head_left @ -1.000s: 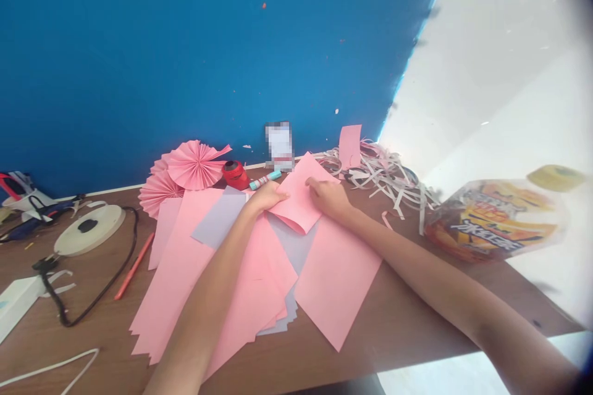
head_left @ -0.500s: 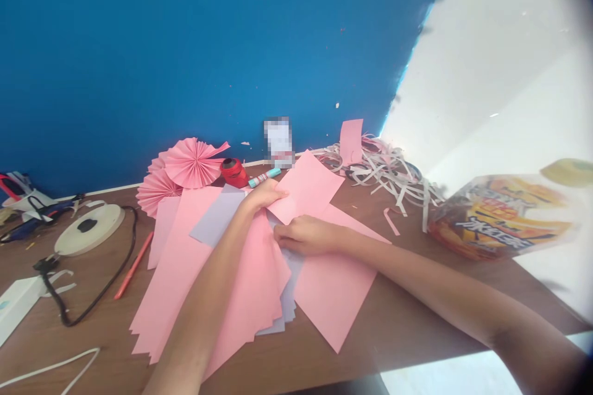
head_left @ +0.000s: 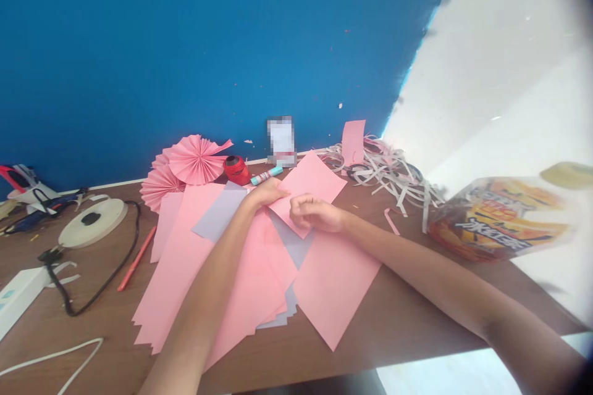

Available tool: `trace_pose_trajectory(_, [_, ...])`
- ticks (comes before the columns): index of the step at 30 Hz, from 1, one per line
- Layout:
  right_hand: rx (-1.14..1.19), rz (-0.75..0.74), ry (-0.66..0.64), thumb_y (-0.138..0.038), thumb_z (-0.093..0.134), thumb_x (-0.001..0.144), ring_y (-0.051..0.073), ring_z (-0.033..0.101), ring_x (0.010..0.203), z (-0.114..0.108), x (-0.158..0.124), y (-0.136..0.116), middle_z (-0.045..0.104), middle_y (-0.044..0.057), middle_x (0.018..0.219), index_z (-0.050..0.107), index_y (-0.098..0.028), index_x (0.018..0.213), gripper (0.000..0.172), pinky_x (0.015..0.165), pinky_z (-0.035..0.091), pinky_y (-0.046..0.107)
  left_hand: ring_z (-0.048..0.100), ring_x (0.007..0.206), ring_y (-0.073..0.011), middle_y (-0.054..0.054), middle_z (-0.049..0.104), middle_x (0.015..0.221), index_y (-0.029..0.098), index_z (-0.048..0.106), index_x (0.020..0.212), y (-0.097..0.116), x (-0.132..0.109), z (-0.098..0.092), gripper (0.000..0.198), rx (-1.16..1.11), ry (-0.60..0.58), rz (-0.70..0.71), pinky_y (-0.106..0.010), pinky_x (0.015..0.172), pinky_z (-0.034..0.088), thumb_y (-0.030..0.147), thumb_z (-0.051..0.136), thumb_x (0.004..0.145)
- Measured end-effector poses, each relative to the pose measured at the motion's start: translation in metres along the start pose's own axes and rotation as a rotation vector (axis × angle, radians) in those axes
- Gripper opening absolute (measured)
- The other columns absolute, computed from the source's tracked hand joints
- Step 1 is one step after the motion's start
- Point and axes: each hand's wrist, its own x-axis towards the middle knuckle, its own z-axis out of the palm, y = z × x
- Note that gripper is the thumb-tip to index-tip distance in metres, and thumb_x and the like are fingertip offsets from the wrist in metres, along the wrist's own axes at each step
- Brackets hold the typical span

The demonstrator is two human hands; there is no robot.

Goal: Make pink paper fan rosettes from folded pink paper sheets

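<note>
My left hand (head_left: 269,194) grips the left edge of a pink sheet of paper (head_left: 314,178), its thumb lying on top. Over the lower part of that sheet is my right hand (head_left: 315,213), its fingers curled closed; whatever they pinch, if anything, is hidden. Another pink sheet (head_left: 336,296) lies on the table below my right hand. Fanned pink sheets (head_left: 252,296) spread under my left forearm, with lilac sheets (head_left: 217,213) among them.
Pink pleated paper rosettes (head_left: 199,160), a red round object (head_left: 236,170) and a glue stick (head_left: 267,175) stand towards the blue wall. Paper strips (head_left: 393,170) and a snack packet (head_left: 500,216) are right. Left lie a red pen (head_left: 137,258), a cable reel (head_left: 95,223) and a power strip (head_left: 21,296).
My right hand has risen from the held sheet's lower edge onto its face, fingers curling tighter. The left hand keeps its grip on the sheet. The view has shifted slightly.
</note>
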Motion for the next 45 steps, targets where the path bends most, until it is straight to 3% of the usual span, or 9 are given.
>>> trace_pose_trajectory(2, [-0.028, -0.015, 0.094, -0.032, 0.06, 0.085, 0.007, 0.035, 0.049, -0.004, 0.001, 0.001, 0.042, -0.007, 0.051, 0.041, -0.018, 0.061, 0.034, 0.053, 0.025, 0.023, 0.055, 0.06, -0.0143, -0.005, 0.066, 0.073, 0.013, 0.066, 0.079, 0.0, 0.0, 0.0, 0.029, 0.0, 0.003, 0.011, -0.024, 0.053, 0.039, 0.042, 0.067, 0.07])
trace_pose_trajectory(8, [-0.19, 0.188, -0.358, -0.031, 0.062, 0.086, 0.005, 0.024, 0.052, 0.001, 0.0, 0.002, 0.028, -0.008, 0.056, 0.036, -0.017, 0.056, 0.042, 0.054, 0.019, 0.025, 0.056, 0.06, -0.0149, -0.006, 0.067, 0.076, 0.013, 0.064, 0.076, 0.0, 0.002, 0.002, 0.031, 0.038, 0.03, 0.018, -0.025, 0.051, 0.037, 0.043, 0.066, 0.071])
trace_pose_trajectory(16, [-0.141, 0.222, -0.497, -0.034, 0.064, 0.084, 0.006, 0.021, 0.053, 0.005, -0.003, 0.0, 0.025, -0.008, 0.056, 0.034, -0.018, 0.053, 0.047, 0.054, 0.018, 0.025, 0.058, 0.061, -0.0153, -0.006, 0.068, 0.076, 0.013, 0.065, 0.078, 0.002, 0.0, 0.001, 0.03, 0.0, 0.015, -0.009, -0.024, 0.052, 0.039, 0.042, 0.067, 0.071])
trace_pose_trajectory(18, [-0.048, 0.227, -0.434, -0.031, 0.066, 0.083, 0.005, 0.023, 0.05, 0.0, -0.004, 0.0, 0.026, -0.009, 0.054, 0.033, -0.018, 0.053, 0.046, 0.053, 0.018, 0.025, 0.057, 0.06, -0.0149, -0.006, 0.068, 0.075, 0.013, 0.065, 0.077, 0.002, -0.001, 0.001, 0.03, -0.001, 0.008, -0.003, -0.024, 0.051, 0.038, 0.042, 0.067, 0.071])
trace_pose_trajectory(23, [0.171, 0.042, -0.052, -0.026, 0.06, 0.085, 0.006, 0.023, 0.048, -0.019, -0.002, 0.004, 0.025, -0.009, 0.051, 0.03, -0.02, 0.057, 0.041, 0.051, 0.019, 0.025, 0.056, 0.06, -0.0147, -0.005, 0.068, 0.074, 0.013, 0.067, 0.081, 0.001, -0.002, 0.0, 0.031, -0.013, -0.004, 0.029, -0.024, 0.053, 0.039, 0.042, 0.069, 0.07])
trace_pose_trajectory(30, [0.205, 0.078, 0.088, -0.023, 0.059, 0.085, 0.006, 0.017, 0.045, -0.037, -0.003, 0.009, 0.024, -0.009, 0.05, 0.031, -0.021, 0.059, 0.038, 0.046, 0.015, 0.024, 0.06, 0.064, -0.0166, -0.005, 0.071, 0.08, 0.014, 0.069, 0.085, -0.005, 0.0, 0.0, 0.033, -0.044, -0.032, 0.075, -0.025, 0.055, 0.041, 0.044, 0.069, 0.07])
trace_pose_trajectory(35, [0.221, 0.147, 0.185, -0.022, 0.057, 0.084, 0.007, 0.015, 0.043, -0.068, -0.009, 0.0, 0.022, -0.009, 0.046, 0.03, -0.021, 0.058, 0.037, 0.044, 0.015, 0.023, 0.062, 0.065, -0.0181, -0.008, 0.072, 0.083, 0.014, 0.07, 0.087, -0.009, 0.002, 0.0, 0.035, -0.068, -0.023, 0.012, -0.026, 0.055, 0.043, 0.045, 0.069, 0.071])
trace_pose_trajectory(40, [0.166, 0.146, 0.463, -0.021, 0.056, 0.08, 0.006, 0.013, 0.038, -0.1, -0.015, -0.011, 0.019, -0.009, 0.041, 0.025, -0.022, 0.053, 0.041, 0.04, 0.01, 0.025, 0.064, 0.07, -0.0195, -0.008, 0.073, 0.088, 0.015, 0.07, 0.087, -0.009, 0.002, 0.0, 0.034, -0.082, -0.031, 0.016, -0.026, 0.057, 0.044, 0.045, 0.068, 0.072])
trace_pose_trajectory(45, [0.027, 0.085, 0.686, -0.022, 0.057, 0.074, 0.006, 0.014, 0.037, -0.109, -0.016, -0.012, 0.021, -0.009, 0.044, 0.027, -0.023, 0.052, 0.037, 0.04, 0.006, 0.026, 0.065, 0.07, -0.0202, -0.009, 0.073, 0.087, 0.014, 0.071, 0.087, -0.008, 0.001, 0.002, 0.033, -0.072, -0.007, 0.016, -0.027, 0.058, 0.044, 0.042, 0.069, 0.071])
